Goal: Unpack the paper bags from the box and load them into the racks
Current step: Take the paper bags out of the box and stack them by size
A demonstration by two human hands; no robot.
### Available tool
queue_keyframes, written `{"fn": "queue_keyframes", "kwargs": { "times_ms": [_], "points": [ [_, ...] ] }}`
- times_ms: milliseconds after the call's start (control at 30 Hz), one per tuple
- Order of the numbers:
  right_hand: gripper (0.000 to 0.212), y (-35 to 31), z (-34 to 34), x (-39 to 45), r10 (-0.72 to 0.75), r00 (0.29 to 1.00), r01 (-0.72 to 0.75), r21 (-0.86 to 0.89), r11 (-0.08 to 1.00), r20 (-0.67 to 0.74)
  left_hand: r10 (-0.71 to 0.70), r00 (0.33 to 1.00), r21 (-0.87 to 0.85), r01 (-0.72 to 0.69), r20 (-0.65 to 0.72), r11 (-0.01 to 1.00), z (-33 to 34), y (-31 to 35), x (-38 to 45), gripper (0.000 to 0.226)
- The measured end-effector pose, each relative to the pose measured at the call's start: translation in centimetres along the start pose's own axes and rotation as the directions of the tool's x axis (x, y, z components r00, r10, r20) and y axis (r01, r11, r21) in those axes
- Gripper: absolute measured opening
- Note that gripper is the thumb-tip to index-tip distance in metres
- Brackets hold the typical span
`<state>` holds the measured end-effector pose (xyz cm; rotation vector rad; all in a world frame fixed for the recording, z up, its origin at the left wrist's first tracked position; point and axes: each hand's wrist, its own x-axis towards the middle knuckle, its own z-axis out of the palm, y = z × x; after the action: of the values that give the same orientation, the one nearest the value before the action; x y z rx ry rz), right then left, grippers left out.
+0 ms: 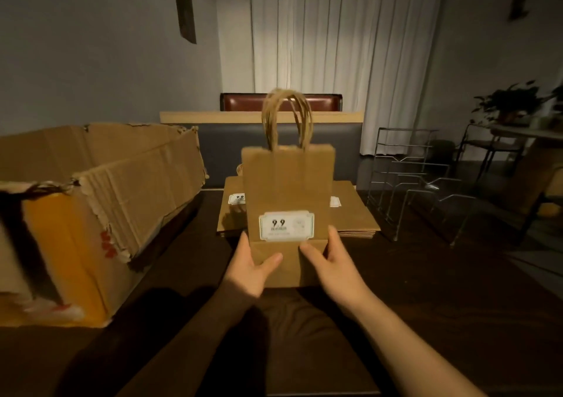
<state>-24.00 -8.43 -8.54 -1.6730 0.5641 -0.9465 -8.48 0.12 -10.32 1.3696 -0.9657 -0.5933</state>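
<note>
Clearly "99" on bag label [286, 225]

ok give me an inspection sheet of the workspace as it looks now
surface: dark table, dimly lit
job's things: held paper bag upright, flat, handles up, label facing camera; stacks of flat paper bags behind it; torn cardboard box at left; wire rack at right, no bags seen in it
clutter: nothing seen
grips: left hand and right hand hold the bag's lower edge
cables: nothing seen
surroundings: white curtain, bench seat, potted plant, side table at right
</note>
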Motion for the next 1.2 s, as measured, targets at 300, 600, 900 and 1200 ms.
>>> {"fn": "queue_keyframes", "kwargs": {
  "times_ms": [300, 600, 900, 1200],
  "points": [
    [0.047, 0.8, 0.5, -0.7, 0.185, 0.983, -0.183, -0.087, 0.979, 0.016, -0.151, 0.989, 0.184, 0.149, -0.004, 0.972, -0.6, -2.3, -0.1, 0.070],
    [0.062, -2.6, 3.5, 6.8, 0.050, 0.999, -0.051, -0.111, 0.993, -0.011, 0.066, 0.990, 0.228, -0.037, -0.123, 0.973, -3.3, 1.7, 5.2, 0.093],
    [0.013, -1.3, 7.3, 20.5, 0.223, 0.974, -0.221, -0.397, 0.891, -0.044, -0.055, 0.975, 0.384, 0.136, -0.216, 0.913, -6.4, 2.3, 15.8, 0.060],
    [0.036, 3.8, 7.8, 22.2, 0.400, 0.913, -0.355, -0.329, 0.875, 0.079, -0.320, 0.907, 0.257, 0.389, -0.274, 0.884, -8.5, -2.2, 18.5, 0.058]
  ]
}}
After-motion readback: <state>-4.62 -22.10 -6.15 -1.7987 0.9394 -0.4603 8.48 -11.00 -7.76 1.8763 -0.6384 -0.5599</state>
